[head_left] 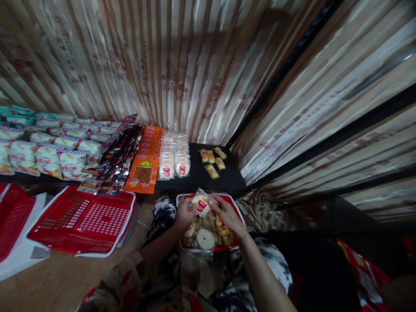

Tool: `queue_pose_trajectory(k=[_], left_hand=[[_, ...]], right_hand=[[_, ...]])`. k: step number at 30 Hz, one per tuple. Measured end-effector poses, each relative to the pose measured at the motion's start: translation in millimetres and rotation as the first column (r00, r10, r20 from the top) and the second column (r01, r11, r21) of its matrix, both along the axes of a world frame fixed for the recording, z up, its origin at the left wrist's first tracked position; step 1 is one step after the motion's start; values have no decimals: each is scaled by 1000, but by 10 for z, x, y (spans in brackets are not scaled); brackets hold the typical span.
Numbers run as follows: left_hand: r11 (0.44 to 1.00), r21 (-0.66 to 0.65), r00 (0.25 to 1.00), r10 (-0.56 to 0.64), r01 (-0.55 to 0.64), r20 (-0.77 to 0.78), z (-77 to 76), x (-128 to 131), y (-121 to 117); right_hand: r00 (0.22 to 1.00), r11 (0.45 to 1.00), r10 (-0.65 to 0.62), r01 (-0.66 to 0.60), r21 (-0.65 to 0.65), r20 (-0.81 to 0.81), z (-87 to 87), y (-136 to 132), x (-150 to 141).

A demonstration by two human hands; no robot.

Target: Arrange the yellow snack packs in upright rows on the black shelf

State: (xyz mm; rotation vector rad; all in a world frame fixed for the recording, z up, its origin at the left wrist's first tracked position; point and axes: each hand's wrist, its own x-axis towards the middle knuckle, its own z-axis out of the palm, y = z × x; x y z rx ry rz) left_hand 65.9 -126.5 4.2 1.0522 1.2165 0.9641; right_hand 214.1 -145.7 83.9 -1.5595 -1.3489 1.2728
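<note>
Our left hand (184, 213) and right hand (226, 212) pinch one clear-wrapped round white cake (200, 203) above the red plastic basket (234, 203). We should grip only the wrapper edges, not squash it.

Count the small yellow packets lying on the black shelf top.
5. Three sit in a back row, one just below at the right, one nearest the front. None looks hidden.

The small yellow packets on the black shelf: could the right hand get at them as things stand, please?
Probably yes: nothing lies between the right hand and the yellow packets, though it would first have to let go of the wrapped round cake.
</note>
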Motion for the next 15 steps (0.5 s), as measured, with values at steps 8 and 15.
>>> queue_pose_trajectory(k=[8,15], left_hand=[[994,-18,992,113,-112,58,28,-59,71],[985,93,980,155,-144,-124,99,-193,187]], right_hand=[[975,991,-132,136,12,-179,-230,81,-229],[990,990,-109,116,81,-90,-296,358,-350]])
